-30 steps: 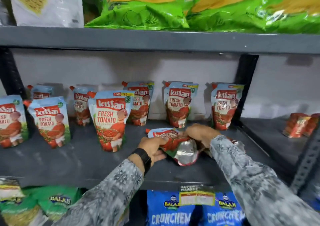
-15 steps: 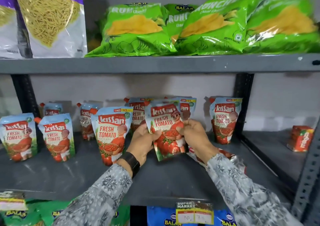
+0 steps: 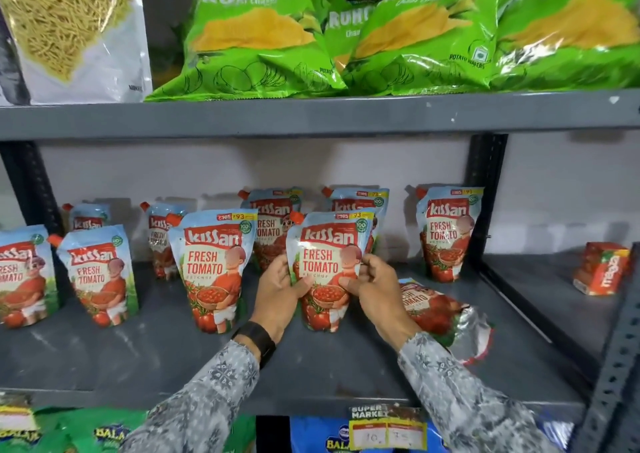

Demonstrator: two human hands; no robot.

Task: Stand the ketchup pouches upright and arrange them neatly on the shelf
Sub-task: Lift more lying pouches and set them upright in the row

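Grey metal shelf (image 3: 138,366), white wall behind. Both hands' grips, left hand (image 3: 278,288) and right hand (image 3: 375,288), clamp centre-frame upright ketchup pouch (image 3: 329,265); fallen pouch (image 3: 440,314) lies right.

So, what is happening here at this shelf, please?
A person is tidying ketchup pouches on the grey middle shelf. Both hands, the left hand and the right hand, hold one pouch upright by its sides, its base on the shelf. Other pouches stand around it. One fallen pouch lies flat to the right, not yet stood up.
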